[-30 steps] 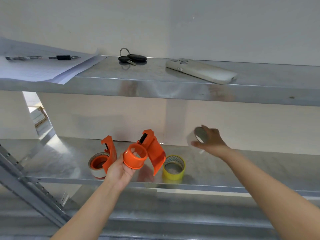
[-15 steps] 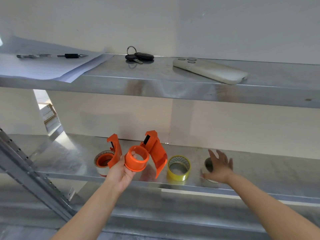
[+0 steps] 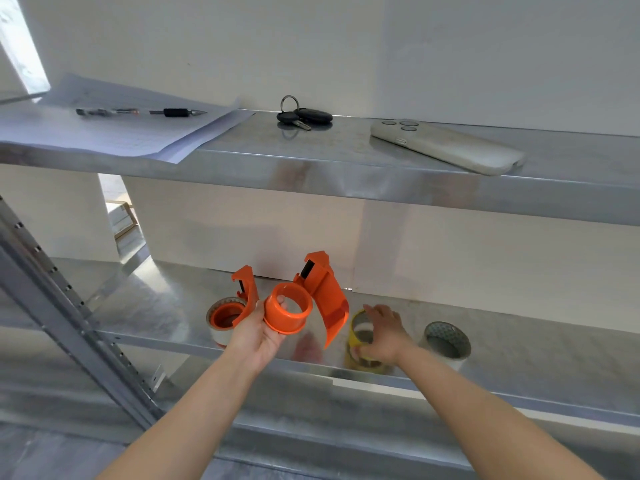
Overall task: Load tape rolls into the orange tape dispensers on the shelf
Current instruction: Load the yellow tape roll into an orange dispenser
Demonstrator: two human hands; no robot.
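Observation:
My left hand holds an empty orange tape dispenser above the lower shelf, its round hub facing me and its curved guard hanging to the right. A second orange dispenser sits on the shelf to the left with a clear tape roll on its hub. My right hand wraps around the yellow tape roll standing on the shelf near the front edge. A clear tape roll lies on the shelf to the right of that hand, untouched.
The upper shelf carries papers with a pen, a bunch of keys and a phone in a pale case. A perforated metal upright runs down the left side. A white wall stands behind.
My right hand set the clear roll down on the shelf, then moved left and closed on the yellow roll. My left hand kept holding the dispenser almost still.

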